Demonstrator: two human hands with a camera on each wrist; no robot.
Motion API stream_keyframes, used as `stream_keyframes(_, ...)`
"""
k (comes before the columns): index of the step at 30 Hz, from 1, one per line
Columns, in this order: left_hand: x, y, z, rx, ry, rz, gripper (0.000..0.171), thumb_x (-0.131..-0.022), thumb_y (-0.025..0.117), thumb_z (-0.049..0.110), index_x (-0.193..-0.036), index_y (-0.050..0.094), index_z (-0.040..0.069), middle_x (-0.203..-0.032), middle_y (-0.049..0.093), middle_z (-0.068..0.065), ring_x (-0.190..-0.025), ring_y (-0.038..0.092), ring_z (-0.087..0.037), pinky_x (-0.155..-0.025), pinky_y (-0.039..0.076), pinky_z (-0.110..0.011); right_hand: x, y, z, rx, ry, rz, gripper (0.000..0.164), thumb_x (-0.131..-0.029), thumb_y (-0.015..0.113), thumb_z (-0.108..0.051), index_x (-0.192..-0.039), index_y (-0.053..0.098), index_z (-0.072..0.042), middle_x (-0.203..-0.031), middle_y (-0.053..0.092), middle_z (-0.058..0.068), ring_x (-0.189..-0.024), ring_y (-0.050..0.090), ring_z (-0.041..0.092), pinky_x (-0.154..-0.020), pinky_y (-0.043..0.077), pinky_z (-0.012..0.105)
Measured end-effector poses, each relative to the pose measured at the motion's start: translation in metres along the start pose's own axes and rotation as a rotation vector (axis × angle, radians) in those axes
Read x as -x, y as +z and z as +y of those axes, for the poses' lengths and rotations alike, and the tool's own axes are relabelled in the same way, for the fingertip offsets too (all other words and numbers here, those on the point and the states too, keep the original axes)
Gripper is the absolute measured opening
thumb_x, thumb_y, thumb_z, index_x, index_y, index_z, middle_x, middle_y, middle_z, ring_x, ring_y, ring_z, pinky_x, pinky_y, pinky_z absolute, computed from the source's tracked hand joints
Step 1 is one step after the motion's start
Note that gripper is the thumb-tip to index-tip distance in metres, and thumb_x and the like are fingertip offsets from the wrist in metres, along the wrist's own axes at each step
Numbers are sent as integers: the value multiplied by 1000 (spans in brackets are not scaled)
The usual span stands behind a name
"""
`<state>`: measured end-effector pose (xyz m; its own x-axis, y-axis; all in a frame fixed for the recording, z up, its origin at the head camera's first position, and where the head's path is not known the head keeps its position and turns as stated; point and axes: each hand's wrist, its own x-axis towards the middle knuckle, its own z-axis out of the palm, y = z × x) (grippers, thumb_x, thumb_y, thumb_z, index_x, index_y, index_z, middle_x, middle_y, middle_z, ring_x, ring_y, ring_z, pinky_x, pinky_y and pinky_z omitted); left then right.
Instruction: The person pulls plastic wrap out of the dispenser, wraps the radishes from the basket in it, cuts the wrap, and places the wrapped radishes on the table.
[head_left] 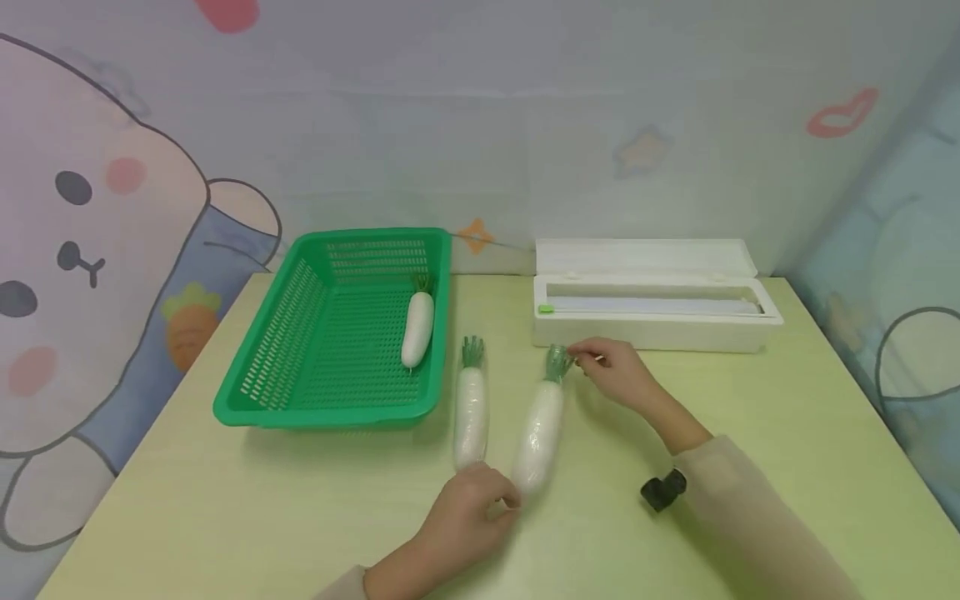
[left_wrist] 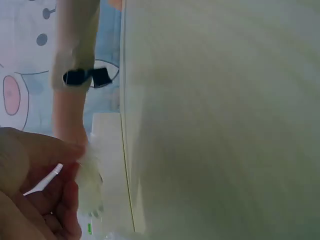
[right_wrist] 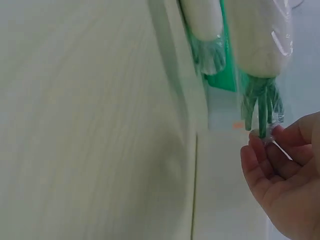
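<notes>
A white radish [head_left: 540,437] in clear plastic wrap lies slightly slanted between my two hands. At its leafy end, my right hand [head_left: 611,371] pinches the wrap by the cut green stems [right_wrist: 262,107]. My left hand [head_left: 472,517] pinches the wrap at the root end with thumb and fingers. In the left wrist view that end [left_wrist: 90,182] is blurred and pale beside the fingertips. Just left of it rests a second wrapped white radish [head_left: 471,417], its lower tip partly behind my left hand.
A green plastic basket [head_left: 247,417] stands at the left, with a white radish [head_left: 417,329] inside along its right wall. Behind my right hand sits a white cling film dispenser [head_left: 652,333], lid raised. The pale table [head_left: 187,517] meets a printed cloth backdrop.
</notes>
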<state>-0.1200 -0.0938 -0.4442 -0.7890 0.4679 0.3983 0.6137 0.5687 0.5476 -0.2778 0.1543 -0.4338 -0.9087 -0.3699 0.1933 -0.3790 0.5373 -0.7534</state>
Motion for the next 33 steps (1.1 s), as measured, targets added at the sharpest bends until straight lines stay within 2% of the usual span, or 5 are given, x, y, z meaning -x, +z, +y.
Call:
stream_keyframes(5, -1, -4, -4, -318, 53, 38, 18, -60, 75, -3, -64, 67, 12, -62, 65, 5, -58, 48, -10, -55, 32, -18, -35, 34, -13, -44, 49, -101, 33, -99, 43, -10, -121, 62, 6, -121, 63, 22, -106, 63, 34, -85, 53, 41)
stream_keyframes(13, -9, -3, -12, -454, 44, 6, 18, -59, 73, -2, -58, 64, 14, -57, 63, 4, -52, 43, -12, -52, 21, -19, -62, 57, -19, -1, 55, -129, 36, -100, 40, -11, -122, 60, 8, -125, 60, 24, -116, 56, 37, -96, 46, 47)
stream_keyframes(22, -9, -2, -14, -585, 39, -56, 14, -62, 75, 5, -59, 67, 16, -57, 62, 5, -51, 41, -12, -51, 18, -22, -69, 68, -12, 13, 70, -190, 38, -97, 38, -7, -122, 58, 13, -104, 63, 27, -60, 43, 17, -61, 42, 29)
stream_keyframes(28, -7, -3, -10, -596, 38, -87, 10, -64, 77, 12, -64, 69, 17, -60, 63, 6, -54, 41, -11, -53, 20, -22, -67, 67, -10, 56, 35, -184, 37, -98, 40, -8, -124, 58, 11, -126, 58, 27, -111, 56, 36, -96, 45, 45)
stream_keyframes(33, -8, -7, -6, -637, 42, -108, 19, -66, 80, 22, -62, 62, 16, -59, 57, 4, -55, 40, -12, -54, 23, -24, -63, 63, -10, 105, 13, -179, 37, -99, 41, -10, -126, 56, 10, -127, 58, 26, -120, 52, 41, -101, 42, 49)
